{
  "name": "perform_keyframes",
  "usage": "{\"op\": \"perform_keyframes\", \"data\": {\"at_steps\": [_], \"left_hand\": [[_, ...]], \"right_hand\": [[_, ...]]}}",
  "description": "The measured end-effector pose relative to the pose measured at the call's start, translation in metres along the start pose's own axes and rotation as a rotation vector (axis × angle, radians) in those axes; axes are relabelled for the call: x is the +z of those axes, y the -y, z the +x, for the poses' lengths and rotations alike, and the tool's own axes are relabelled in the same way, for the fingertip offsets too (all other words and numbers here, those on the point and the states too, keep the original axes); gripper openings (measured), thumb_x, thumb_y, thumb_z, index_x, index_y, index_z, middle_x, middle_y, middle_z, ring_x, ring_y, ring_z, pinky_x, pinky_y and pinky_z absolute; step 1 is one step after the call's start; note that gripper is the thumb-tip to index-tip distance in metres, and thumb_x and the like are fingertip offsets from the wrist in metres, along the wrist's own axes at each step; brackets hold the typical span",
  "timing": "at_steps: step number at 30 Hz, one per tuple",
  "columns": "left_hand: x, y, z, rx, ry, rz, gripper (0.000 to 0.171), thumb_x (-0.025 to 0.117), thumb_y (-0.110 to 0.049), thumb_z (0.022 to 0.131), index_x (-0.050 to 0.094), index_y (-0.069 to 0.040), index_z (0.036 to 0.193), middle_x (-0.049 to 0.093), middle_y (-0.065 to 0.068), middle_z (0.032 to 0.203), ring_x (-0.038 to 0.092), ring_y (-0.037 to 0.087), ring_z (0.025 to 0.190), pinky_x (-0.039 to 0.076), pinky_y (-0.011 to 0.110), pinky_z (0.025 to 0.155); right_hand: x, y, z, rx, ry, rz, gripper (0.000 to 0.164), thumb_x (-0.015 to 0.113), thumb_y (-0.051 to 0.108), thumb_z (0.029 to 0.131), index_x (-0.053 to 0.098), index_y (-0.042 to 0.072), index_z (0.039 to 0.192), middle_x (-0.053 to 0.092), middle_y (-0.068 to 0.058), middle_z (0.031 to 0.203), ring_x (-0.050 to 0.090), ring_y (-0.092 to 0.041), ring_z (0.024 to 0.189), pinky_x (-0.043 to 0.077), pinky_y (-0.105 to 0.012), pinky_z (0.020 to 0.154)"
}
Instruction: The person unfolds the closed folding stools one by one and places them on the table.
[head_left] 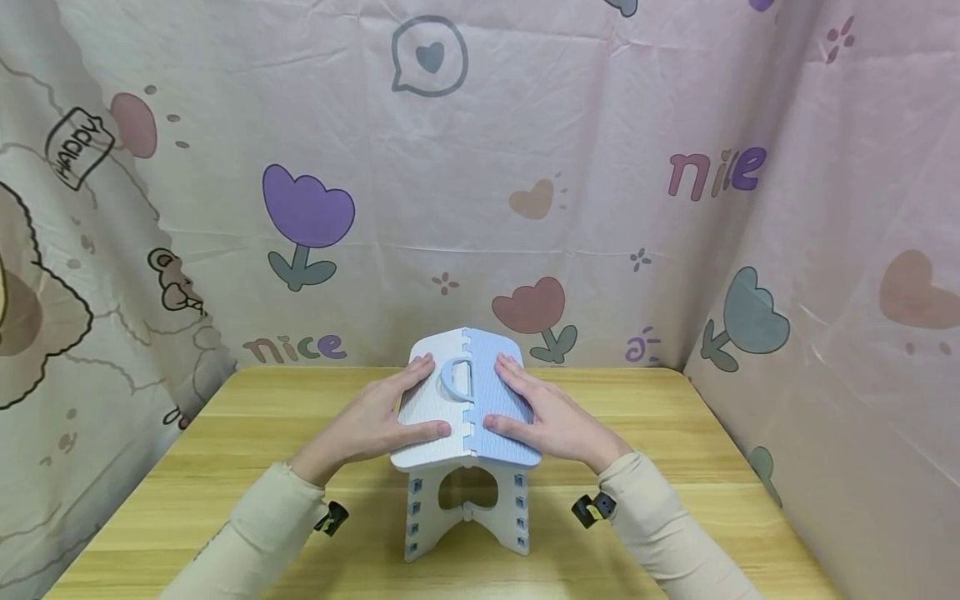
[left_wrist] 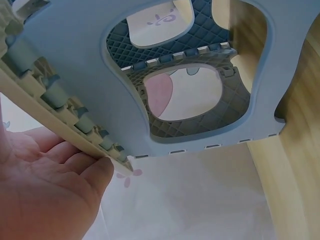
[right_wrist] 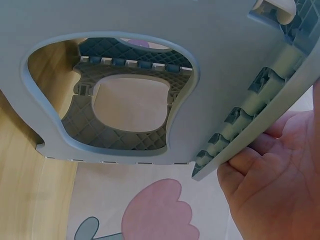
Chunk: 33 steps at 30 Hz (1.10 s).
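A white-and-blue folding step stool (head_left: 506,500) stands part-folded on the table, its hinged top peaked like a roof. My left hand (head_left: 377,419) rests on the white half of the top (head_left: 431,452), thumb and fingers spread over it. On the blue half (head_left: 501,340) my right hand (head_left: 560,422) lies the same way. A light blue carry handle (head_left: 447,381) lies at the ridge between the hands. In the left wrist view, the left hand (left_wrist: 60,180) is at the panel's outer edge; some fingertips are hidden behind it. The right wrist view shows the right hand (right_wrist: 272,175) likewise.
The wooden table (head_left: 300,517) runs back to a patterned cloth (head_left: 420,208) that hangs behind and at both sides. Small black devices sit at the left wrist (head_left: 332,518) and right wrist (head_left: 592,509).
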<state>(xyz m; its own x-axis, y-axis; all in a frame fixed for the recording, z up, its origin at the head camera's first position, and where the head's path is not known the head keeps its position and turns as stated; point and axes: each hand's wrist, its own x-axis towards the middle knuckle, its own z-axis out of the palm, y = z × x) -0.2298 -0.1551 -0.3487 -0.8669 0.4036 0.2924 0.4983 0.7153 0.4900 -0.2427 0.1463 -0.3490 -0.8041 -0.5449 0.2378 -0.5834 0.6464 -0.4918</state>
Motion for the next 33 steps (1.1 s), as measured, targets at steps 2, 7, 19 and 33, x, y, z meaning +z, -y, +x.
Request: {"op": "perform_keyframes", "data": {"at_steps": [2, 7, 19, 33], "left_hand": [[-0.001, -0.002, 0.001, -0.002, 0.009, 0.002, 0.099, 0.081, -0.06, 0.087, 0.044, -0.009, 0.164, 0.038, 0.016, 0.172, 0.043, 0.045, 0.155, 0.041, 0.067, 0.122], [-0.004, -0.008, 0.003, -0.016, 0.052, 0.018, 0.107, 0.083, -0.065, 0.084, 0.044, -0.004, 0.163, 0.036, 0.019, 0.172, 0.039, 0.043, 0.158, 0.039, 0.064, 0.124], [-0.003, -0.013, 0.006, -0.006, 0.08, 0.042, 0.108, 0.082, -0.067, 0.084, 0.044, -0.003, 0.162, 0.036, 0.02, 0.172, 0.038, 0.042, 0.159, 0.038, 0.063, 0.126], [-0.001, -0.018, 0.001, 0.001, 0.072, 0.04, 0.109, 0.083, -0.067, 0.083, 0.044, -0.003, 0.162, 0.035, 0.018, 0.172, 0.037, 0.039, 0.16, 0.038, 0.062, 0.126]], "right_hand": [[-0.001, 0.001, 0.0, 0.001, 0.007, -0.01, 0.092, 0.067, 0.06, 0.1, 0.03, 0.011, 0.169, 0.022, -0.005, 0.179, 0.022, -0.027, 0.166, 0.026, -0.054, 0.134], [-0.007, 0.003, 0.0, -0.011, 0.029, -0.037, 0.095, 0.07, 0.06, 0.098, 0.033, 0.007, 0.167, 0.025, -0.007, 0.178, 0.024, -0.03, 0.166, 0.028, -0.055, 0.134], [-0.01, 0.002, -0.002, -0.022, 0.043, -0.053, 0.096, 0.072, 0.06, 0.096, 0.037, 0.004, 0.165, 0.028, -0.011, 0.177, 0.026, -0.033, 0.165, 0.03, -0.055, 0.132], [-0.011, 0.004, -0.011, -0.013, 0.029, -0.043, 0.095, 0.072, 0.061, 0.096, 0.038, 0.005, 0.165, 0.028, -0.01, 0.177, 0.027, -0.034, 0.165, 0.032, -0.058, 0.131]]}}
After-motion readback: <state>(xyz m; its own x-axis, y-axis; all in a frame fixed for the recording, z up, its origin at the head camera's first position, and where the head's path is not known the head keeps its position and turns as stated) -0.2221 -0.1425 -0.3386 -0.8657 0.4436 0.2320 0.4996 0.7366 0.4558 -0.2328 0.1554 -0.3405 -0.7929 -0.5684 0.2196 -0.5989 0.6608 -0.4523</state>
